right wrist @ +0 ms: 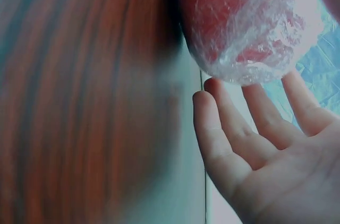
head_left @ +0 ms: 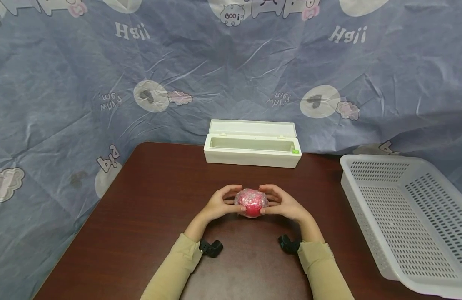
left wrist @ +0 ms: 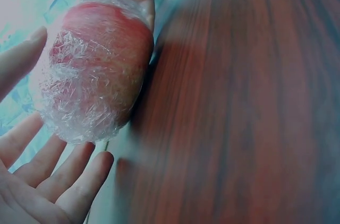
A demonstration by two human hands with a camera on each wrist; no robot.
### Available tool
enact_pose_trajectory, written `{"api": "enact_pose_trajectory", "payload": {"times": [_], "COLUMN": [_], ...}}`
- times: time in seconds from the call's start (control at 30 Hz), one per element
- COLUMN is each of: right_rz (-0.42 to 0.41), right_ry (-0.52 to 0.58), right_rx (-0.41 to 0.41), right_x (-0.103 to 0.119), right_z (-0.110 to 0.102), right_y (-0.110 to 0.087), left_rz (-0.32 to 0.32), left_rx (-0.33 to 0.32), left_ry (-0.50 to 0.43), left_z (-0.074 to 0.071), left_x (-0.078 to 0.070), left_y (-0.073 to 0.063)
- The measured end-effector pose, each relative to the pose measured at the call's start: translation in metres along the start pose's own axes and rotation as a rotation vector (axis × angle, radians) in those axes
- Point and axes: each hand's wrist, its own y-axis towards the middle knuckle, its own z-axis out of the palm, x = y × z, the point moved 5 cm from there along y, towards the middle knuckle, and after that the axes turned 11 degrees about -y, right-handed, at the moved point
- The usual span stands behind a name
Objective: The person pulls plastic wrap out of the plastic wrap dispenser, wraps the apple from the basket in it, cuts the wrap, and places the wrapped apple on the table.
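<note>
A round red, apple-like fruit (head_left: 251, 203) is wrapped in crinkled clear cling film. Between my two hands, it sits at or just above the brown tabletop; whether it touches the wood I cannot tell. My left hand (head_left: 224, 203) holds its left side, thumb in front and fingers behind. From the right, my right hand (head_left: 284, 204) holds it in the same way. In the left wrist view, the wrapped fruit (left wrist: 98, 70) shows yellowish patches under bunched film. Fingertips (right wrist: 255, 94) meet the film's edge in the right wrist view.
A long white cling film dispenser box (head_left: 251, 156) with raised lid and green slider stands at the table's back edge. On the right is a white perforated plastic basket (head_left: 369, 221). A blue printed cloth (head_left: 231, 75) hangs behind the brown table (head_left: 152, 187).
</note>
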Motion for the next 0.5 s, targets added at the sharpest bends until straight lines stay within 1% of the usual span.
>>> {"api": "enact_pose_trajectory", "payload": {"times": [0.1, 0.17, 0.3, 0.4, 0.5], "right_rz": [-0.002, -0.001, 0.011, 0.033, 0.074], "right_ry": [-0.015, -0.019, -0.049, -0.120, -0.210], "right_rx": [-0.017, -0.026, -0.034, -0.063, -0.107], "right_x": [0.001, 0.003, 0.006, 0.010, 0.016], "right_z": [-0.002, -0.004, -0.006, -0.008, -0.010], "right_y": [0.000, 0.000, -0.001, -0.002, -0.003], "left_rz": [-0.001, 0.000, 0.005, 0.007, 0.004], "left_rx": [0.009, 0.010, -0.005, -0.026, -0.045], "left_ry": [0.013, 0.032, 0.101, 0.179, 0.262], "left_z": [-0.003, -0.007, -0.015, -0.021, -0.024], "left_x": [-0.001, 0.003, 0.012, 0.012, 0.006], "left_y": [0.000, 0.002, 0.005, 0.007, 0.006]}}
